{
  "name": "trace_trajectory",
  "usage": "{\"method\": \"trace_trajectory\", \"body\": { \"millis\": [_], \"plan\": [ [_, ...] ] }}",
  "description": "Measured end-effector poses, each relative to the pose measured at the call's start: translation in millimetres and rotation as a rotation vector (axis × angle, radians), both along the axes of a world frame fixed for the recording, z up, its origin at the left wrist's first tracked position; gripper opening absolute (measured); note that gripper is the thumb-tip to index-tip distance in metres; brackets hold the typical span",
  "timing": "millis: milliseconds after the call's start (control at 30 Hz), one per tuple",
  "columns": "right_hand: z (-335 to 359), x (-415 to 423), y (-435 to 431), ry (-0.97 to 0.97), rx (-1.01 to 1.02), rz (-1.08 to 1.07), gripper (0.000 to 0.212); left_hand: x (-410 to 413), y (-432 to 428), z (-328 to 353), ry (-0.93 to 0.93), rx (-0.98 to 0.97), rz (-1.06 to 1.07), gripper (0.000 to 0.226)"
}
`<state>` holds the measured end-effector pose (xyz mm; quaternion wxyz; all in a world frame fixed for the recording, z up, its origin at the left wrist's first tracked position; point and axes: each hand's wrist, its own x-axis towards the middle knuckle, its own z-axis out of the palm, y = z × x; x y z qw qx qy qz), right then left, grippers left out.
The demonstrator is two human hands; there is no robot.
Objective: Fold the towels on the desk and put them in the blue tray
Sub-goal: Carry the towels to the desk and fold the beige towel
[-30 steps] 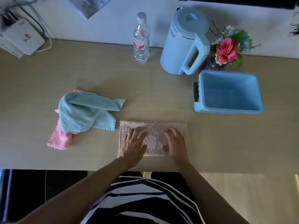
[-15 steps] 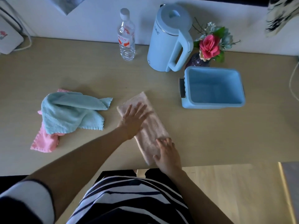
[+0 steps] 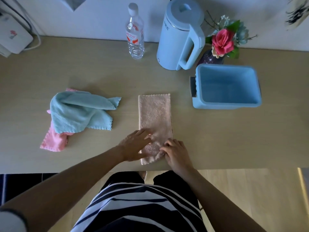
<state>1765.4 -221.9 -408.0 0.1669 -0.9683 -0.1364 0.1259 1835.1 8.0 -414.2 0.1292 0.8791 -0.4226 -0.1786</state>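
A beige towel (image 3: 154, 114), folded into a long strip, lies on the desk (image 3: 217, 139) running away from me. My left hand (image 3: 134, 145) rests flat on its near left part, fingers spread. My right hand (image 3: 175, 154) pinches the towel's near right corner, which is lifted and curled. A light blue towel (image 3: 78, 113) lies crumpled to the left on top of a pink towel (image 3: 54, 141). The blue tray (image 3: 227, 87) stands at the right with nothing in it.
Along the back wall stand a water bottle (image 3: 135, 34), a light blue kettle (image 3: 181, 36) and a vase with a red flower (image 3: 220, 43). A white device with cables (image 3: 14, 37) sits at the back left. The desk's front edge runs just below my hands.
The beige towel has turned from lying crosswise to lying lengthwise, pointing away from me. Both hands have shifted to its near end, and the right hand has taken hold of the corner.
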Motion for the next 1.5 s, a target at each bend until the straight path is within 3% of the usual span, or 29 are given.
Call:
{"method": "trace_trajectory", "body": {
  "millis": [133, 200, 300, 367, 433, 467, 533, 600, 767, 900, 967, 1067, 1200, 1367, 1500],
  "plan": [
    [3.0, 16.4, 5.9, 0.174, 0.147, -0.167, 0.011, 0.9, 11.1, 15.0, 0.233, 0.114, -0.017, 0.112],
    [8.6, 21.5, 4.9, 0.265, 0.272, -0.253, 0.013, 1.4, 16.3, 16.4, 0.193, 0.159, -0.067, 0.119],
    [26.6, 26.2, 3.9, 0.413, 0.468, -0.309, 0.029, -3.2, 14.8, 14.8, 0.182, 0.018, 0.036, 0.076],
    [37.4, 29.0, 5.6, 0.485, 0.639, -0.349, 0.027, -8.9, 9.2, 21.3, 0.372, -0.202, 0.290, 0.045],
    [45.4, 31.4, 5.9, 0.538, 0.789, -0.427, 0.004, -9.9, 2.2, 30.7, 0.536, -0.327, 0.473, 0.032],
    [45.0, 32.8, 4.6, 0.543, 0.817, -0.449, 0.018, -8.3, 0.0, 34.0, 0.570, -0.330, 0.522, 0.023],
    [44.9, 35.2, 2.1, 0.557, 0.829, -0.460, 0.041, -3.9, -1.0, 34.3, 0.633, -0.254, 0.597, 0.024],
    [43.3, 36.5, 1.0, 0.542, 0.832, -0.491, 0.046, 1.7, 0.3, 31.1, 0.716, -0.211, 0.688, 0.038],
    [29.6, 39.8, 1.9, 0.453, 0.863, -0.668, 0.012, 9.1, 2.8, 23.4, 0.814, -0.341, 0.842, 0.046],
    [32.1, 50.6, 5.4, 0.394, 0.911, -0.765, 0.031, 12.4, -1.0, 22.1, 0.811, -0.367, 0.865, 0.037],
    [33.4, 55.8, 7.9, 0.378, 0.888, -0.802, 0.013, 14.3, -1.2, 22.0, 0.819, -0.359, 0.859, 0.029],
    [34.7, 66.0, 10.1, 0.360, 0.880, -0.876, 0.027, 14.6, -0.5, 19.6, 0.854, -0.410, 0.867, 0.032],
    [32.9, 81.2, 11.8, 0.341, 0.871, -0.916, 0.017, 17.0, -1.2, 19.8, 0.834, -0.418, 0.915, 0.030],
    [24.2, 99.5, 15.9, 0.315, 0.751, -0.835, 0.021, 20.5, -3.1, 19.6, 0.801, -0.404, 0.956, 0.033],
    [8.8, 106.8, 16.6, 0.262, 0.617, -0.822, 0.036, 22.8, -3.6, 17.0, 0.771, -0.373, 0.978, 0.050]
  ]
}}
